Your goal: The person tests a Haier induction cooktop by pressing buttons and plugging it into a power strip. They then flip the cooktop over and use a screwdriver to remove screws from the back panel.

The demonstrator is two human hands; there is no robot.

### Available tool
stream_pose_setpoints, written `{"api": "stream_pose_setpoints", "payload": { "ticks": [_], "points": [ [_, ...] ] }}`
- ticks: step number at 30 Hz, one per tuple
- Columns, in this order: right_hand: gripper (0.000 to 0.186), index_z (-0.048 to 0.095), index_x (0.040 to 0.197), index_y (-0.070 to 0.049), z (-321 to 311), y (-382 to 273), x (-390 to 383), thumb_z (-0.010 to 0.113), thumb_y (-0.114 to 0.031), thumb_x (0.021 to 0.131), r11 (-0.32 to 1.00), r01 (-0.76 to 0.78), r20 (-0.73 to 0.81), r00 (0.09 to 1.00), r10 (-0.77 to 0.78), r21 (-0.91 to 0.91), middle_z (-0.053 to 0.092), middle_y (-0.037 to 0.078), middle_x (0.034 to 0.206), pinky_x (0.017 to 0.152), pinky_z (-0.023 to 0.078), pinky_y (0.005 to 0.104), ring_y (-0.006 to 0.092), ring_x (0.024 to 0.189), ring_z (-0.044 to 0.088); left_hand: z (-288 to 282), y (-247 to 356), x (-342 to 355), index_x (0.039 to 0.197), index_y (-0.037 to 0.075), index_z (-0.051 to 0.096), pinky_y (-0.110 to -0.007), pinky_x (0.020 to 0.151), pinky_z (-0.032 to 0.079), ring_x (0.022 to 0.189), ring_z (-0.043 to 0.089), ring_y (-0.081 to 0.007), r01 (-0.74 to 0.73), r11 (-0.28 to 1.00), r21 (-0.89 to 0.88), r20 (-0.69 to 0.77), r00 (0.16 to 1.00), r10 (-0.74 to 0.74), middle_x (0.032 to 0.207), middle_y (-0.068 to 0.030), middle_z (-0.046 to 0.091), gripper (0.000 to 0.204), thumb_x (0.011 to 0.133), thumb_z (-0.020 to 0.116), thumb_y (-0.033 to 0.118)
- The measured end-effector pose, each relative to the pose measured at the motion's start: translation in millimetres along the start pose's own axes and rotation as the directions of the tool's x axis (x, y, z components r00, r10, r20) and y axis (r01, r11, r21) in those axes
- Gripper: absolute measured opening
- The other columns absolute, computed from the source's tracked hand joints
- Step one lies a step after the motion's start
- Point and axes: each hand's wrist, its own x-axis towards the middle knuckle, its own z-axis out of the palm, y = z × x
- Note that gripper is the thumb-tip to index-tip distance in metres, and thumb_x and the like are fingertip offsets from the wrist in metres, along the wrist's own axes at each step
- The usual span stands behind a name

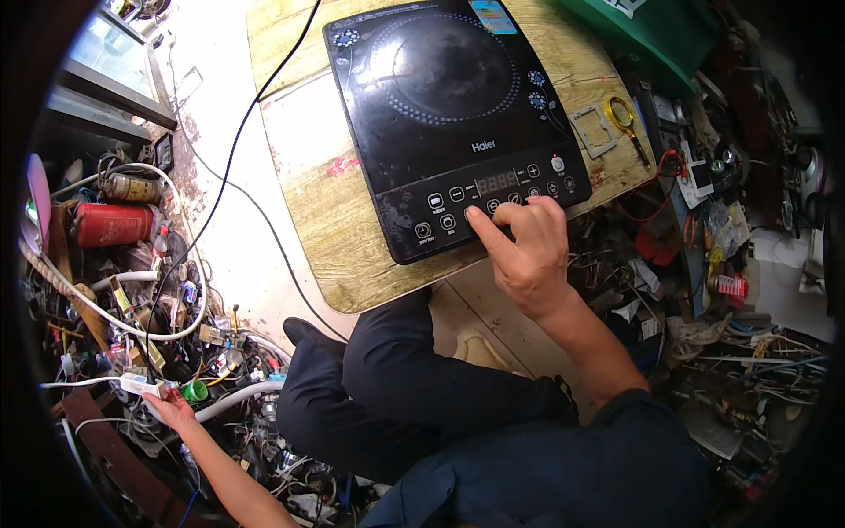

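Note:
A black induction cooker (440, 114) lies flat on a wooden-topped table, its touch-button panel turned toward me. My right hand (528, 255) is over the front of that panel. One digit rests on or just above a button left of centre, and the other fingers are bent and apart, with nothing held. Down at the far left, my left hand (173, 410) grips the end of a white power strip (141, 385). A black cord (231, 167) runs from the strip up past the cooker's left side. The panel's display (497, 182) looks unlit, while a small red light shows by the power button.
The tabletop (343, 273) also bears a yellow magnifying glass (623, 119) and a small grey frame (594, 132). A red cylinder (113, 225), hoses and scrap parts crowd the left floor. Cables and tools pile up at right. My legs are under the table's front edge.

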Motion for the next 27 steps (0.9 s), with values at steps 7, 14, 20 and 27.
{"api": "stream_pose_setpoints", "payload": {
  "ticks": [7, 14, 20, 27],
  "points": [
    [0.033, 0.078, 0.115, -0.01, -1, -13, 11, 0.066, -0.008, 0.084, 1.0, 0.027, -0.035, 0.999, -0.027, 0.001, 0.06, 0.003, 0.103, 0.1, 0.046, 0.048, 0.0205, 0.088, 0.057, 0, 22, -21, 0.13, 0.008, 0.06, -0.023, 0.062, 0.056, 0.069, 0.066, -0.0114, 0.017, 1.0, -0.019, 0.032, 0.999, -0.016, 0.093, -0.0027, 0.07, 0.06, 0.1, 0.063, 0.059],
    [0.035, 0.077, 0.117, -0.012, 3, -25, 14, 0.067, -0.01, 0.084, 0.999, 0.023, -0.044, 0.999, -0.022, 0.04, 0.059, 0.003, 0.103, 0.101, 0.044, 0.0467, 0.0194, 0.088, 0.057, 7, 38, -51, 0.121, 0.007, 0.066, -0.029, 0.076, 0.06, 0.079, 0.072, -0.016, 0.038, 0.999, 0.005, 0.052, 0.998, -0.038, 0.09, -0.004, 0.074, 0.06, 0.1, 0.061, 0.062],
    [0.034, 0.077, 0.117, -0.011, 6, -35, 18, 0.063, -0.01, 0.086, 0.995, 0.076, -0.007, 0.997, -0.075, 0.064, 0.059, 0.004, 0.106, 0.102, 0.043, 0.0462, 0.0212, 0.091, 0.057, 25, 54, -88, 0.143, 0.003, 0.054, -0.038, 0.09, 0.064, 0.099, 0.075, -0.025, 0.046, 0.999, -0.017, 0.148, 0.988, -0.043, 0.118, -0.0135, 0.073, 0.067, 0.103, 0.056, 0.057],
    [0.038, 0.072, 0.12, -0.006, -2, -79, 37, 0.072, -0.015, 0.082, 0.943, 0.104, 0.047, 0.991, -0.126, 0.316, 0.063, 0.01, 0.107, 0.087, 0.047, 0.0451, 0.0267, 0.096, 0.062, 20, 72, -118, 0.143, 0.002, 0.056, -0.034, 0.086, 0.064, 0.1, 0.074, -0.024, -0.008, 0.998, -0.069, 0.272, 0.962, 0.026, 0.119, -0.014, 0.073, 0.06, 0.107, 0.054, 0.05]
  ]
}}
